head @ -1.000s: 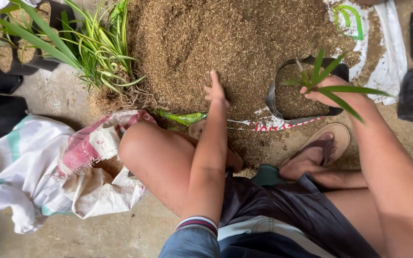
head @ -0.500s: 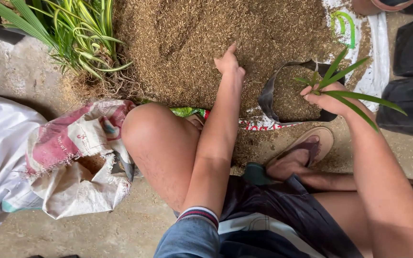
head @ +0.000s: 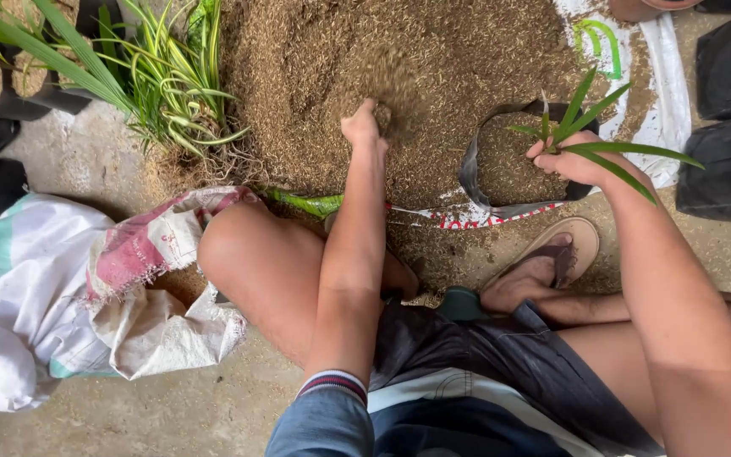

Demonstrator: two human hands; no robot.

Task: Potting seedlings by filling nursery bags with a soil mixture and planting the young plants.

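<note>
**A:** What does the head camera show?

**B:** One person sits on a concrete floor [head: 171,415], seen from above. The left hand [head: 362,127] is closed into the one big pile of brown husk mix [head: 399,85], fingers curled on a scoop of it. The right hand [head: 570,162] is clamped on one green seedling [head: 590,127], holding it upright inside one black grow bag [head: 509,165] partly filled with mix, just right of the pile.

**A:** And around them?

**B:** One clump of striped-leaf plants [head: 171,93] lies at the pile's left edge. One crumpled white-and-pink sack [head: 129,296] sits beside the left knee. One sandal [head: 564,245] shows under the right forearm.
</note>
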